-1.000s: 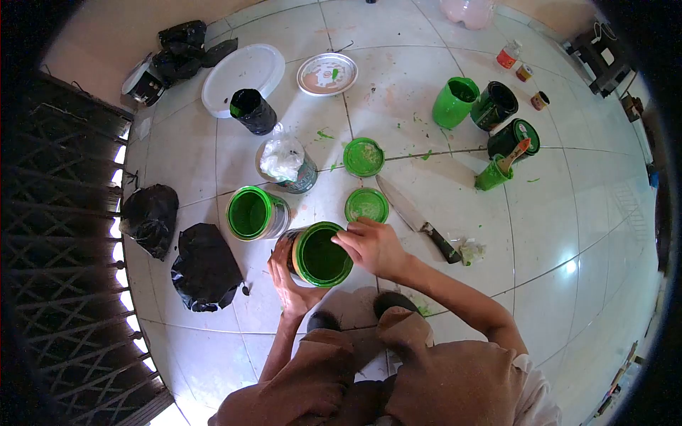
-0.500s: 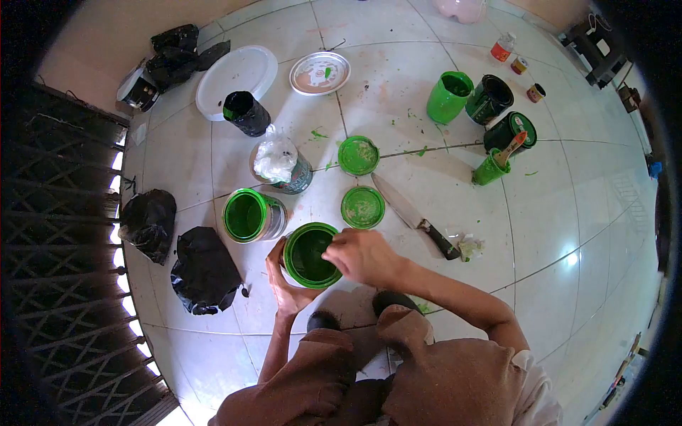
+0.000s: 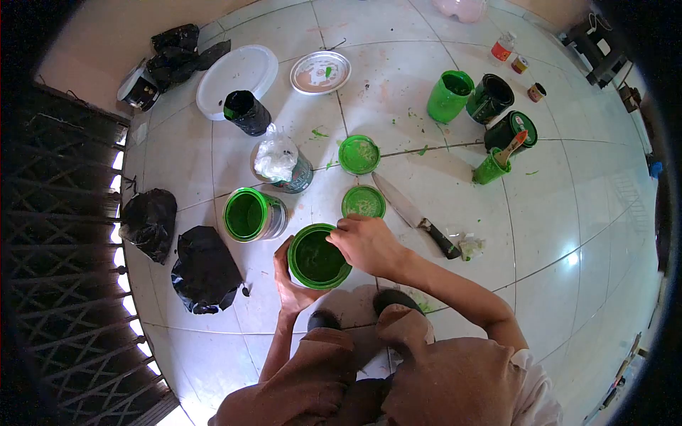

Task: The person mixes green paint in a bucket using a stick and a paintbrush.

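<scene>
My left hand (image 3: 290,286) is wrapped round the left side of a paint can (image 3: 320,285) with green paint inside. Over the can's upper right rim, my right hand (image 3: 364,245) is closed; whatever its fingers pinch is hidden. Another open can with a green rim (image 3: 274,213) stands just left of it. Beyond the right hand lies a green-smeared lid (image 3: 363,202), with a second green lid (image 3: 359,154) farther back. A knife with a black handle (image 3: 440,240) rests on the floor to the right.
Black plastic bags (image 3: 202,273) lie at the left, near a folding metal gate (image 3: 71,248). A can topped with clear plastic (image 3: 302,177) stands farther back. At the right are a green container (image 3: 442,106), dark cans (image 3: 508,133) and a small green cup (image 3: 486,170) holding a paintbrush (image 3: 513,145).
My right hand has moved up and right, from over the can's opening to its rim, now overlapping the near lid. The can in my left hand has shifted slightly right.
</scene>
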A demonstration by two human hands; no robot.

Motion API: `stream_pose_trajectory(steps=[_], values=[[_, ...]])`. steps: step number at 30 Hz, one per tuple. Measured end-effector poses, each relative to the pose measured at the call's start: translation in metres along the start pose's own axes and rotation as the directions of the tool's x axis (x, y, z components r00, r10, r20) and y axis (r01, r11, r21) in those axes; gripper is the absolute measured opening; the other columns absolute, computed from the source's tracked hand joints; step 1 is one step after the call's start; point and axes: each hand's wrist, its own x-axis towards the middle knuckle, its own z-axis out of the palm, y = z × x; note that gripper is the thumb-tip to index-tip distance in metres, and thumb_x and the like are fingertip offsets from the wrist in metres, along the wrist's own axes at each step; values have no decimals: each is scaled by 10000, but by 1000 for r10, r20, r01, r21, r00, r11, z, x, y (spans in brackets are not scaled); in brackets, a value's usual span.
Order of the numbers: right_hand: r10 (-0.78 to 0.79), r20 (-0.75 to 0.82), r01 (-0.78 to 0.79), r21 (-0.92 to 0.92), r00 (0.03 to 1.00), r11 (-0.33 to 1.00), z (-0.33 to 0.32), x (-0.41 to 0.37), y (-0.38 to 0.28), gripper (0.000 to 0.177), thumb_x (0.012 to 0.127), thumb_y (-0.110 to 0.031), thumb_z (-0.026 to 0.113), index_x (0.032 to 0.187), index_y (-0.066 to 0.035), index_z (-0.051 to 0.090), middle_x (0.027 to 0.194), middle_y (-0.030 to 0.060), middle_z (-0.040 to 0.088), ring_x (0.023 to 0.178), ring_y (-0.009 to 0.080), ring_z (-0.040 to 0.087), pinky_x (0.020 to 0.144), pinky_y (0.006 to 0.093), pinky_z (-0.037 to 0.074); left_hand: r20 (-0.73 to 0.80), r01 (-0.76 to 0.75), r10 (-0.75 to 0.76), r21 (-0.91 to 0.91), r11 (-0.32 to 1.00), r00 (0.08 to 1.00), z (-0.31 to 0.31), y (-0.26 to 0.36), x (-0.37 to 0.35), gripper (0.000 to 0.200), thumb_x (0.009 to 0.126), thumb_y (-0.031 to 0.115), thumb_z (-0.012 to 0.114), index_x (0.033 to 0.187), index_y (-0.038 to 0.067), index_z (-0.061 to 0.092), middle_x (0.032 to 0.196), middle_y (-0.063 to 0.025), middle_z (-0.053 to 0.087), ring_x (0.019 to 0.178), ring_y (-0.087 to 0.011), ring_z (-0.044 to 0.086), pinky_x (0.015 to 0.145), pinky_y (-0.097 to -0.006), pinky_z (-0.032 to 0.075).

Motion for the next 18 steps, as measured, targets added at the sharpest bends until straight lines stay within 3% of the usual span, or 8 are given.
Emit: stream_pose_trajectory(steps=[2, 6, 7, 10, 12, 15, 18], values=[[-14, 121, 11, 26, 992, 1000, -1, -5, -1, 126, 820, -169, 627, 761, -62, 595, 761, 103, 621, 721, 291, 620, 645, 392, 516, 2, 4, -4, 10, 1000, 1000, 0, 0, 0, 1064, 489, 249, 936, 1336, -9, 346, 1232, -179, 523, 1111, -286, 560, 942, -399, 458], [-59, -9, 59, -2, 998, 998, 11, 1, -8, 125, 815, -165, 621, 741, -65, 608, 765, 100, 632, 739, 283, 630, 627, 396, 509, 30, 36, -34, -66, 997, 999, 4, 1, -1, 1059, 492, 242, 933, 1337, 1, 342, 1229, -175, 539, 1110, -280, 564, 939, -395, 463], [10, -29, -10, -6, 1000, 1000, 6, 4, -7, 93, 806, -150, 616, 757, -71, 627, 781, 99, 639, 746, 284, 635, 623, 398, 508, 39, 30, -27, -61, 998, 999, 4, 2, -1, 1056, 492, 239, 932, 1336, 3, 343, 1229, -175, 541, 1112, -279, 563, 938, -393, 464], [44, 162, -36, -48, 986, 998, -13, 2, -6, 71, 786, -141, 615, 792, -79, 650, 795, 94, 647, 763, 273, 639, 629, 387, 515, 34, 58, -54, -126, 990, 998, 7, -3, -4, 1070, 476, 233, 939, 1330, 4, 338, 1221, -173, 541, 1103, -277, 563, 933, -398, 467], [-38, 137, 44, -40, 990, 998, 1, -5, -8, 74, 792, -146, 609, 791, -83, 648, 787, 88, 640, 786, 267, 635, 641, 379, 520, 44, 109, -102, -217, 970, 994, 11, -5, -5, 1108, 453, 244, 954, 1327, -8, 321, 1237, -177, 512, 1120, -275, 542, 950, -407, 456], [-86, 34, 89, -85, 996, 992, 4, 3, -10, 84, 806, -151, 589, 771, -86, 627, 788, 86, 625, 787, 267, 625, 644, 378, 519, 97, 31, -21, -95, 995, 995, 15, 1, -3, 1110, 455, 227, 953, 1329, -12, 312, 1236, -178, 513, 1116, -275, 545, 955, -406, 455], [35, 137, -12, -162, 990, 987, -15, 2, -3, 72, 786, -152, 587, 775, -91, 625, 806, 81, 617, 799, 264, 623, 651, 378, 520, 16, -21, 23, -135, 991, 1000, 14, 17, 2, 991, 521, 189, 916, 1309, -22, 352, 1185, -197, 567, 1030, -277, 611, 866, -372, 509]])
